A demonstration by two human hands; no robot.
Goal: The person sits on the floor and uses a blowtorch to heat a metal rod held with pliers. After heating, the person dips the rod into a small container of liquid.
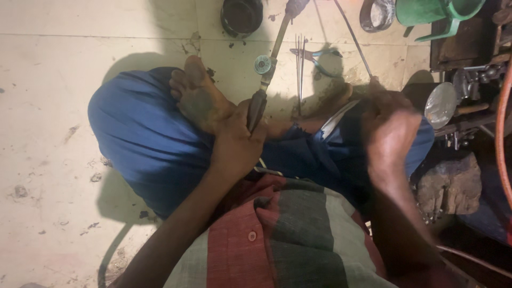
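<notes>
I sit cross-legged on a pale floor in blue trousers (138, 133), one bare foot (197, 96) turned sole up. My left hand (237, 141) is closed around the dark handle of a long metal torch-like tool (266, 74) with a small round knob on it; its shaft points away toward the top. My right hand (392, 133) is raised over my right knee and blurred. It seems to pinch the near end of a thin metal rod (354, 40) that slants up and away, though the grip itself is unclear.
A dark round pot (241, 16) stands at the top. Pliers (317, 56) and thin rods (300, 64) lie on the floor ahead. A green plastic mug (442, 13), a shiny round dish (440, 104), a rough block (450, 184) and a reddish hose (501, 133) crowd the right side.
</notes>
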